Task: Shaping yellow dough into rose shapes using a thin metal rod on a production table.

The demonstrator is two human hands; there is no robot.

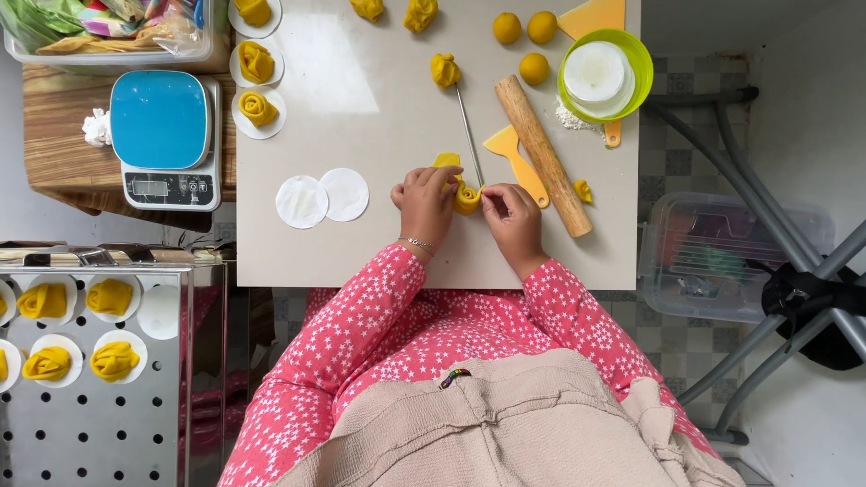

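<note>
Yellow dough roll (466, 198) sits on the pale tabletop (361, 243), pinched between the left hand (426, 200) and right hand (512, 216), both closed on it. Beyond lie a thin metal stick (468, 135), a yellow scraper (516, 160) and a wooden rolling pin (543, 153).

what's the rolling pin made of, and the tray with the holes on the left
The rolling pin looks like plain unvarnished wood: pale tan, matte, with faint grain. The perforated tray looks like polished stainless steel: silvery, with mirror-like reflections along its rim and evenly punched round holes.
</note>
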